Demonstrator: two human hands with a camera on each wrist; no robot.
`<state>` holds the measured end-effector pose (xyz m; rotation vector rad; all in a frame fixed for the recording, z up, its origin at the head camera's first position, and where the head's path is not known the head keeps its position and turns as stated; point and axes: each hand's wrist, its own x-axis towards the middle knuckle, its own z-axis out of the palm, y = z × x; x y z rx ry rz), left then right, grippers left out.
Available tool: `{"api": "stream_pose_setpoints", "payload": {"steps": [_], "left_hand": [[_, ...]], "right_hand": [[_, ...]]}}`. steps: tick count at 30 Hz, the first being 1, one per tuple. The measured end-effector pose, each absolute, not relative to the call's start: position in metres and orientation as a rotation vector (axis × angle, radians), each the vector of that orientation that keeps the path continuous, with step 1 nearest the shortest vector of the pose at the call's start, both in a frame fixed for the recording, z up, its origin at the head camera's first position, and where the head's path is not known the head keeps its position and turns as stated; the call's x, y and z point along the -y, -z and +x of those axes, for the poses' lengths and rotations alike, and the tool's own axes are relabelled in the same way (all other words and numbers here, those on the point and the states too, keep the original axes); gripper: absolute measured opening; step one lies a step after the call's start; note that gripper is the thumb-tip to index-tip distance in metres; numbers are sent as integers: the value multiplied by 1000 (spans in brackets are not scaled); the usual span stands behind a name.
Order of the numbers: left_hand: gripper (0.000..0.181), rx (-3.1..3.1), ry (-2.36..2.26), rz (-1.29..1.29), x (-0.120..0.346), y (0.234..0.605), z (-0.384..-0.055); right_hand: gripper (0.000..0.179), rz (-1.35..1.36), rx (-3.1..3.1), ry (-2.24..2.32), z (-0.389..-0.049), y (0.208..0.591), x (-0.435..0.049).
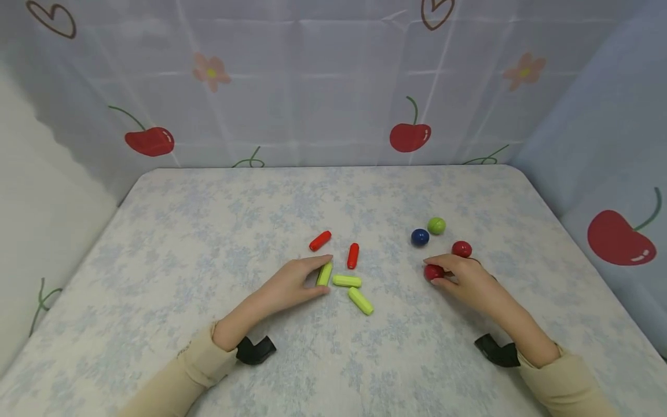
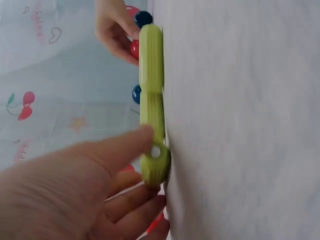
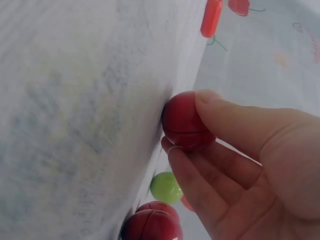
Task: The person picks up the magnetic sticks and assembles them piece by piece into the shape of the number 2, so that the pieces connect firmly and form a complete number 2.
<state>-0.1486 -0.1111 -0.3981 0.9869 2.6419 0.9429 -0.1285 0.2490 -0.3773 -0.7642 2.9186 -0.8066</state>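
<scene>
My left hand (image 1: 292,284) pinches a yellow-green ridged cylinder (image 1: 325,274) between thumb and fingers, one at each end; it lies on the table. In the left wrist view, the near end of this cylinder (image 2: 156,167) shows a pale round spot. Just right of it lie two more yellow-green cylinders, one crosswise (image 1: 347,281) and one slanted (image 1: 361,301). My right hand (image 1: 471,284) grips a glossy red ball (image 1: 433,272), also seen in the right wrist view as a red ball (image 3: 185,120) with a thin dark seam, low against the tablecloth.
Two red cylinders, one slanted (image 1: 320,241) and one upright in view (image 1: 353,256), lie beyond the yellow-green ones. Past my right hand are a blue ball (image 1: 420,237), a green ball (image 1: 436,226) and another red ball (image 1: 461,249). A patterned curtain (image 1: 312,87) hangs behind the table (image 1: 208,208).
</scene>
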Motion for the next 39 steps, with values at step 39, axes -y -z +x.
{"api": "stream_pose_setpoints", "payload": {"steps": [39], "left_hand": [[30, -2419, -1552, 930, 83, 391, -131]], "right_hand": [[34, -617, -2295, 1716, -121, 390, -160]]}}
